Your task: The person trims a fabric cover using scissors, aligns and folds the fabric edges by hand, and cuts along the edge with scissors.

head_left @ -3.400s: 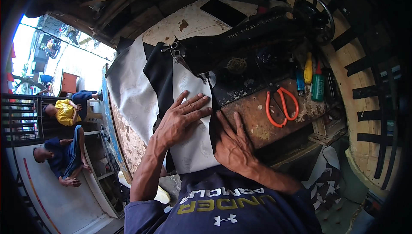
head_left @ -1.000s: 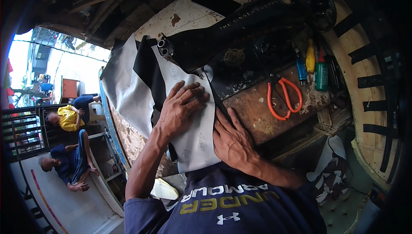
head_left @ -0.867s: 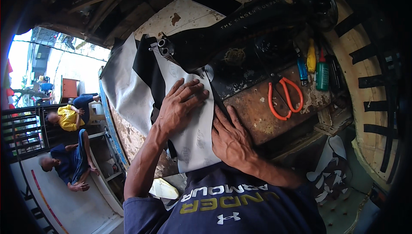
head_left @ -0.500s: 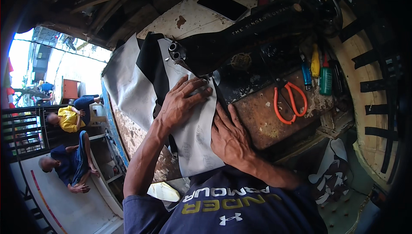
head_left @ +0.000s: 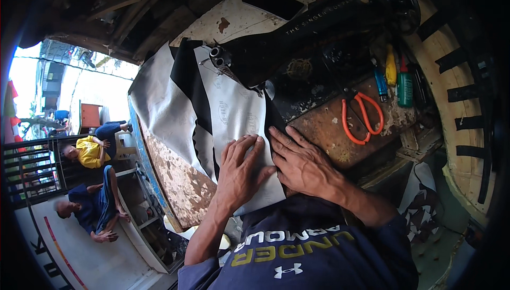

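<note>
A pale grey sheet of material (head_left: 234,101) with a black layer (head_left: 192,85) beside it runs under the needle end of a black sewing machine (head_left: 319,29). My left hand (head_left: 240,170) lies flat on the pale strip near my body, thumb apart from the fingers. Just to its right, my right hand (head_left: 304,161) rests with fingers spread along the strip's right edge, over its dark border. Neither hand grips anything. The presser foot and needle area sit beyond the fingertips, and the material's exact contact there is hard to make out.
Orange-handled scissors (head_left: 363,119) lie on the worn table (head_left: 329,138) at right. Beyond them are a blue lighter-like item (head_left: 381,83), a yellow tool (head_left: 391,66) and a green bottle (head_left: 405,89). A dark phone (head_left: 273,3) lies behind the machine. Two people sit at far left.
My left hand has slid back from beside the needle toward my body along the pale strip. My right hand stays at the right edge, fingers still spread.
</note>
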{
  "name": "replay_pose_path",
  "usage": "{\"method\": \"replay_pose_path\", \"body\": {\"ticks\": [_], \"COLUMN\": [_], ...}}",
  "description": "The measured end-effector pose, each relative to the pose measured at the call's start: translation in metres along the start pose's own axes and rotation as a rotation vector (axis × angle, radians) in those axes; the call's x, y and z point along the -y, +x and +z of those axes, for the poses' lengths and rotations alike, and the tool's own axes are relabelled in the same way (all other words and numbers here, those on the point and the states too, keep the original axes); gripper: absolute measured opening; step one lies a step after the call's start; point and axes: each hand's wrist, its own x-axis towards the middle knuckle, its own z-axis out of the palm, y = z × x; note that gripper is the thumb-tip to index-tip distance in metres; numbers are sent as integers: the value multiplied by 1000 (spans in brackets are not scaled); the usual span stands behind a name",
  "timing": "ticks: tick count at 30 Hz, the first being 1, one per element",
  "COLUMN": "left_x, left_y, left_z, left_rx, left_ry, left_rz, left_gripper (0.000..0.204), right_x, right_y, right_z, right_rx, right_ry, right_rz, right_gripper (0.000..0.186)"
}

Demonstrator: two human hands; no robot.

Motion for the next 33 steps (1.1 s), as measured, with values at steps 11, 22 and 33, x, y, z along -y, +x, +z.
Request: {"method": "replay_pose_path", "body": {"ticks": [11,22,33], "left_x": [14,-5,0], "left_y": [30,54,45], "left_z": [-29,-2,-3], "left_rx": [-24,158,148], "left_ry": [-43,-37,-112], "left_rz": [111,139,120], "left_gripper": [27,43,43], "right_x": [-14,20,21], "right_y": [-10,-15,-10], "right_z": [0,38,18], "right_rx": [-35,-25,117], "right_ry": [58,152,-17], "right_rz": [-87,-14,-73], "right_gripper": [53,25,36]}}
